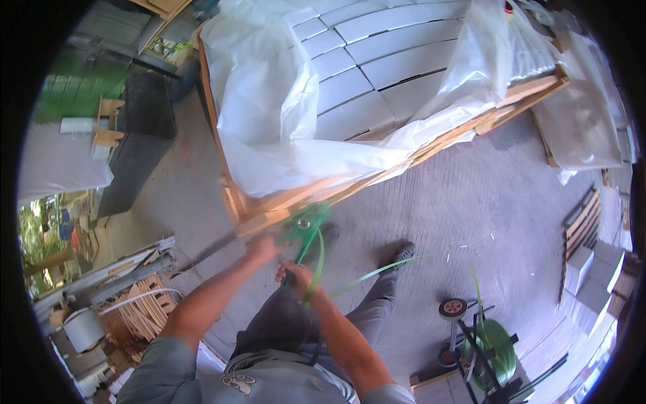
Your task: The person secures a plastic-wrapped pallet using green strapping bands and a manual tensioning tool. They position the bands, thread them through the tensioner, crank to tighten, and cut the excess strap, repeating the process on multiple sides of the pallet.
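A green strapping tensioner [306,232] with a round metal part is held against the near corner of a wooden-edged pallet load [269,217]. My right hand [296,275] is closed on its lower handle. Beside it, my left hand [264,249] grips the tool's left side; motion blur hides its exact finger positions. A green plastic strap [367,277] hangs from the tool past my right wrist and stretches off to the right. White boxes [350,81] fill the load in rows, with clear plastic film [262,121] draped over the sides.
A strap reel [496,353] on a wheeled cart stands at lower right. Grey-white blocks [595,273] and a wooden pallet [582,219] are at the right. Wood pieces [145,306] lie lower left, near a white roll [84,330]. A dark bin [145,121] is at the left.
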Motion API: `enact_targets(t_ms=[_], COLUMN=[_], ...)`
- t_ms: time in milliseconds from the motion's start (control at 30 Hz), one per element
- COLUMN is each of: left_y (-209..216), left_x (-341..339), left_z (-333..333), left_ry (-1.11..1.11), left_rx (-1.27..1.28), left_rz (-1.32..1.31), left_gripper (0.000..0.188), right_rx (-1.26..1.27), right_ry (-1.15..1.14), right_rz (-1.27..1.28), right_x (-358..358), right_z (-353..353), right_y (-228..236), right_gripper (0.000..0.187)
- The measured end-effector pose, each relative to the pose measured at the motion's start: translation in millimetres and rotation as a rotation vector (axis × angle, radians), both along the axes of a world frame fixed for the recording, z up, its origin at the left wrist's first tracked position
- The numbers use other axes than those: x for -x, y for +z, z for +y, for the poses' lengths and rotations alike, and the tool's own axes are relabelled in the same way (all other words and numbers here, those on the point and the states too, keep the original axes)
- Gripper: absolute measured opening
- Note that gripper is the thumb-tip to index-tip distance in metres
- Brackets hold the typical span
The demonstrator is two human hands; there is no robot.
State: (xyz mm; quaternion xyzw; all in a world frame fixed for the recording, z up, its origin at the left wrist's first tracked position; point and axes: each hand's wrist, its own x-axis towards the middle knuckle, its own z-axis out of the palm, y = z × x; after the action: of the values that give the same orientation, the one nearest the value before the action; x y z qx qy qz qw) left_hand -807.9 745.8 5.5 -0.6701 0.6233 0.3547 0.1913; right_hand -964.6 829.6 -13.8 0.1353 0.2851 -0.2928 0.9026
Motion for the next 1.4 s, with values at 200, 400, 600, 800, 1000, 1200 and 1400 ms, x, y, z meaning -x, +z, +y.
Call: enact_targets(t_ms=[200, 400, 600, 800, 1000, 1200, 1400], left_y=[1, 1, 2, 7, 8, 0, 2], left_x=[12, 16, 10, 12, 25, 16, 8], left_z=[10, 11, -1, -9, 4, 4, -6], left_ry=[0.101, 0.156, -0.006, -0.043, 0.112, 0.103, -0.077], left_rx=[0.053, -0.056, 0.214, 0.098, -0.083, 0.108, 0.218], left_rz=[-0.022, -0.063, 0.06, 0.043, -0.134, 0.082, 0.121], left_gripper=[0.041, 0.042, 0.024, 0.026, 0.031, 0.032, 0.025], right_rx=[-0.031, 0.173, 0.013, 0.058, 0.03, 0.043, 0.573], right_ry=[0.392, 1.001, 0.672, 0.14, 0.472, 0.725, 0.604], right_rz=[0.071, 0.158, 0.069, -0.061, -0.012, -0.13, 0.05], right_x=[62, 174, 122, -8, 79, 159, 168], right_z=[-28, -104, -52, -18, -34, -64, -70], right_y=[10, 6, 6, -6, 15, 0, -22], right_gripper=[0.031, 0.03, 0.031, 0.022, 0.023, 0.018, 0.027])
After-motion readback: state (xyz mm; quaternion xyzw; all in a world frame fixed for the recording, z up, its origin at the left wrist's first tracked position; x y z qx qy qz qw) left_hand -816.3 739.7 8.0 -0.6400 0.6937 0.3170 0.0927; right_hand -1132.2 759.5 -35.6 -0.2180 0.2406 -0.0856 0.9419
